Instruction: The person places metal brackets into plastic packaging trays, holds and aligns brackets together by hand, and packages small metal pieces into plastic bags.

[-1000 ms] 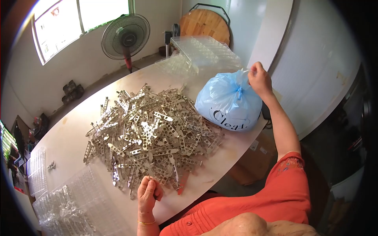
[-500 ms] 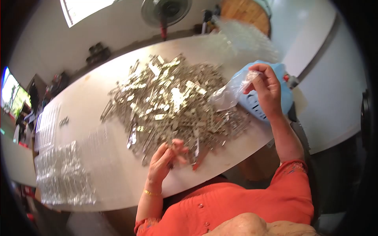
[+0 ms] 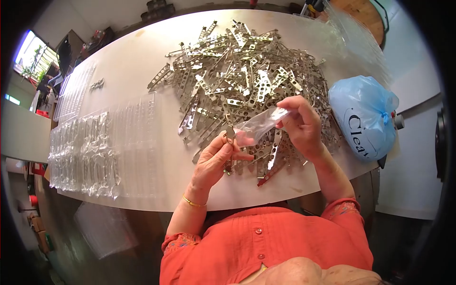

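Over the near side of a big heap of perforated metal strips (image 3: 247, 71), my left hand (image 3: 216, 159) pinches one perforated metal strip (image 3: 229, 135) that stands roughly upright. The fingers of my right hand (image 3: 304, 126) grip one end of a small clear plastic bag (image 3: 261, 126). That bag stretches across toward my left hand, its other end close beside the strip; whether they touch I cannot tell. Several loose strips lie on the table just below and around both hands.
At the left of the white table (image 3: 190, 202) lie filled clear bags (image 3: 85, 156) in rows on a clear plastic tray (image 3: 137, 137). A tied blue bag (image 3: 363, 118) with black lettering stands at the right. Clear plastic sheeting (image 3: 351, 42) covers the far right corner.
My right hand has brought the clear bag from beside the blue bag leftward and down, close to my left hand. The head view has shifted.
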A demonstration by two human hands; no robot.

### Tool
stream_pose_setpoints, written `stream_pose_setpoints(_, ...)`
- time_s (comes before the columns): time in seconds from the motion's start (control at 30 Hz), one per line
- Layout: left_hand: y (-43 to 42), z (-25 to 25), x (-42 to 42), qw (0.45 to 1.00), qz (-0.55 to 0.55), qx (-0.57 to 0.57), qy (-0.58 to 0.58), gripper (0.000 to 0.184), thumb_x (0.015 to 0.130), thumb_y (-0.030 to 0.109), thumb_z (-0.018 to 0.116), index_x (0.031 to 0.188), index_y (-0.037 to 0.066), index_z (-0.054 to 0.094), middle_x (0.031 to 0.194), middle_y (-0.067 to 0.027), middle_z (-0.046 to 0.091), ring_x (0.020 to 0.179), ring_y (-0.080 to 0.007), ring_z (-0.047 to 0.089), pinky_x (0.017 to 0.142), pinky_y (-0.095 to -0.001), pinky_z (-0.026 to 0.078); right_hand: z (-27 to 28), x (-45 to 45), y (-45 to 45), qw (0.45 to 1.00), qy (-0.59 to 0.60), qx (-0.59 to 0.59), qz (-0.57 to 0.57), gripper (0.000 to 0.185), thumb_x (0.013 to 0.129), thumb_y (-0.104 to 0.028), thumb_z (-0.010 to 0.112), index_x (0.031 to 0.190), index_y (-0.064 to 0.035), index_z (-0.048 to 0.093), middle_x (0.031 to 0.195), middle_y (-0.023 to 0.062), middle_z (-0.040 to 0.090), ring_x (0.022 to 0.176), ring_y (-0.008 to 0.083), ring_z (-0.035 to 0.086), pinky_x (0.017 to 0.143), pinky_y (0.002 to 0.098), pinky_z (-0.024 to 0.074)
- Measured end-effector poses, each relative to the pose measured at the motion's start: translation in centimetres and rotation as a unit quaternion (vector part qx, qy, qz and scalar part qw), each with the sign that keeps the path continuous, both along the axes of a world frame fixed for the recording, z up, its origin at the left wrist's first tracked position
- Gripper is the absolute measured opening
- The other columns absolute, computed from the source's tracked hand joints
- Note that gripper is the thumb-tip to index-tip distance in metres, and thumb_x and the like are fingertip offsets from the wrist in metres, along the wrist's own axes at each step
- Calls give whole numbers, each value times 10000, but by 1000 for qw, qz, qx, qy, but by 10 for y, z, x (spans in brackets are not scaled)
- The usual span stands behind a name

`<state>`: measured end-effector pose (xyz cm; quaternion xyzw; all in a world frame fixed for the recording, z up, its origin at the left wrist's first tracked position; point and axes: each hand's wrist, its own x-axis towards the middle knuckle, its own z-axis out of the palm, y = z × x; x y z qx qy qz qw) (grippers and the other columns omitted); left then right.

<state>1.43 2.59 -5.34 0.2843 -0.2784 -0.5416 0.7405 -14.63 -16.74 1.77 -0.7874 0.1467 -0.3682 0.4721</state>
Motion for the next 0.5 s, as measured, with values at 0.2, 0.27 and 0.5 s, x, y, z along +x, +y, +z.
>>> stream_pose_setpoints(0.2, 1, 15, -2, 998, 15, 47, -48, 220, 1068, 202, 463, 1071, 9, 569, 1062, -99, 611, 920, -235, 685, 802, -357, 572, 0, 7, -2, 984, 8, -168, 52, 281, 888, 76, 629, 1141, -44, 651, 1062, 62, 646, 901, 103, 644, 808, 235, 535)
stream_pose_setpoints(0.27, -1, 12, -3, 997, 36, 42, -49, 225, 1070, 203, 459, 1072, 5, 566, 1060, -101, 608, 884, -213, 675, 796, -347, 568, -8, 5, -5, 1000, -5, -4, 0, 359, 908, 85, 623, 1246, -26, 572, 1069, 51, 616, 882, 89, 619, 788, 226, 525)
stream_pose_setpoints(0.5, -3, 12, -7, 986, 119, 56, -104, 219, 1072, 190, 437, 1027, -1, 536, 1033, -127, 580, 828, -201, 657, 745, -355, 581, -16, 0, -14, 974, -99, 205, 2, 246, 949, -5, 640, 1181, -16, 559, 998, 40, 623, 834, 81, 607, 734, 228, 522)
